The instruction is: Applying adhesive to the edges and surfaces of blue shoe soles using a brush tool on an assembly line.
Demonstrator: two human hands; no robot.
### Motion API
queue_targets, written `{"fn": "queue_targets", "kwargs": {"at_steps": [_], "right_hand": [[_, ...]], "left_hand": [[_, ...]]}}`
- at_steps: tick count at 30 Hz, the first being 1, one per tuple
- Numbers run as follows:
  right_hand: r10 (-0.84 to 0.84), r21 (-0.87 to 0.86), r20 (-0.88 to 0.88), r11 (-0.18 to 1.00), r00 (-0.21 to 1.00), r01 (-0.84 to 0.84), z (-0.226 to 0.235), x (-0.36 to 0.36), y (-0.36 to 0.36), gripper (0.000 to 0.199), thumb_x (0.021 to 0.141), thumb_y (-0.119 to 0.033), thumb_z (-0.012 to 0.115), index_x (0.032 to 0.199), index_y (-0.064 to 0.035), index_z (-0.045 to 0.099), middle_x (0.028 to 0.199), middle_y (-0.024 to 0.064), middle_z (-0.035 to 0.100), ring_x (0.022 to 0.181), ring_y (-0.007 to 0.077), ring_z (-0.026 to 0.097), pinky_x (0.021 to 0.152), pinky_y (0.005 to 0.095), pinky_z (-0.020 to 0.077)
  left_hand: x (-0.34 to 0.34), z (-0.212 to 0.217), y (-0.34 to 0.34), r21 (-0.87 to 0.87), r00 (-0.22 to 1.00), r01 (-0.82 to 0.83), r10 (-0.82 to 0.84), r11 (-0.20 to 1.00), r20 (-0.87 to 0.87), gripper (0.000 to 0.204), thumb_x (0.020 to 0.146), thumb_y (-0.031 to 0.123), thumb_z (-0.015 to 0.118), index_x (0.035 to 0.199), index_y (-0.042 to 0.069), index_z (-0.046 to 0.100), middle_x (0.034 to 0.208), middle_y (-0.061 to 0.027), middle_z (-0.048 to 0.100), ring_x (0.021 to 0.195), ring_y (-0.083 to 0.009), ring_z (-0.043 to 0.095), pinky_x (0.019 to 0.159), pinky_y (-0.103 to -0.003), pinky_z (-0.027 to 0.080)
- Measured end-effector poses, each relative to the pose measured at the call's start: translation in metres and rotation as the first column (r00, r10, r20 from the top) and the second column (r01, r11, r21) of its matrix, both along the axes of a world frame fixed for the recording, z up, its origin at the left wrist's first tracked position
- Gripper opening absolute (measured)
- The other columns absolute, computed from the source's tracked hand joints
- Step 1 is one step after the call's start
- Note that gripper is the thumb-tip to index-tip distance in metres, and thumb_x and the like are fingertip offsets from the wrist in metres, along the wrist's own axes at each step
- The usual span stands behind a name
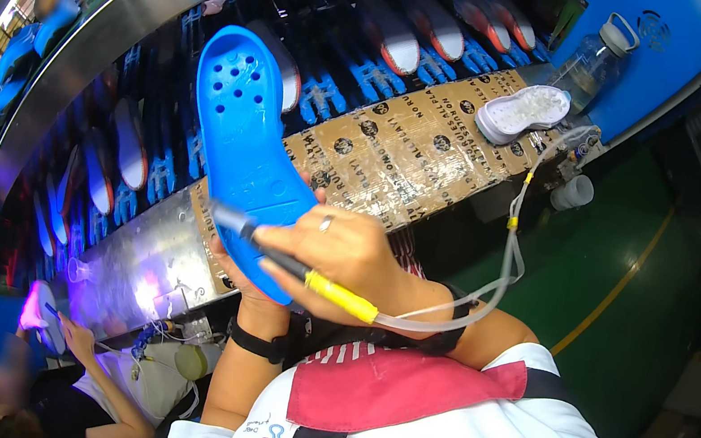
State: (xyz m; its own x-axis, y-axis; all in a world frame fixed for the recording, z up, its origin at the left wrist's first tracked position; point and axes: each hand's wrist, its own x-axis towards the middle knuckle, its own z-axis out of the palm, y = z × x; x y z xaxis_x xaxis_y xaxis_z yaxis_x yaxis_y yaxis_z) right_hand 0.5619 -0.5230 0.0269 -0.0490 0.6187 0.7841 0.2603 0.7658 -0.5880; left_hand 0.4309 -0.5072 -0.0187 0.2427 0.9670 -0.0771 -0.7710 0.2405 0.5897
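Co-worker (pixel 108 400), low and well left of the grip, has a hand (pixel 79 342) near a pink-lit sole (pixel 36 310). Nearer the middle, the left hand (pixel 232 274) cups the heel end of a blue sole (pixel 243 149) from beneath, digits showing at both edges, and just right of that hold the right hand (pixel 354 256) pinches a brush (pixel 296 267) in its fingers, blurred tip over the heel, contact unclear. Right of both hands, a white sole (pixel 525 111) rests on cardboard (pixel 396 158) near a bottle (pixel 583 68).
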Motion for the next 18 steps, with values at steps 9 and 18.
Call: {"fn": "queue_targets", "kwargs": {"at_steps": [9, 18], "right_hand": [[0.359, -0.113, -0.061, 0.925, 0.931, -0.364, -0.005, 0.009, -0.011, 0.032, 0.070, -0.013, 0.078, 0.099, -0.0037, 0.067, 0.069, 0.0099, 0.061, 0.061, 0.0235, 0.061, 0.055, 0.0308, 0.0476], [0.479, -0.357, -0.110, 0.799, 0.871, -0.484, -0.007, 0.028, -0.020, 0.028, 0.075, -0.019, 0.075, 0.099, -0.0052, 0.069, 0.083, 0.0127, 0.068, 0.068, 0.0287, 0.064, 0.063, 0.0336, 0.0495]], "left_hand": [[-0.026, -0.012, 0.027, 0.256, 0.948, 0.162, -0.222, 0.953, 0.228, 0.106, 0.066, 0.055, 0.074, 0.143, 0.004, 0.023, 0.136, -0.0220, 0.038, 0.120, -0.0435, 0.043, 0.089, -0.059, 0.048], [-0.035, 0.016, 0.024, 0.276, 0.973, 0.028, -0.089, 0.961, 0.211, 0.103, 0.068, 0.054, 0.072, 0.144, 0.003, 0.024, 0.139, -0.0240, 0.036, 0.121, -0.0441, 0.043, 0.089, -0.060, 0.047]]}}
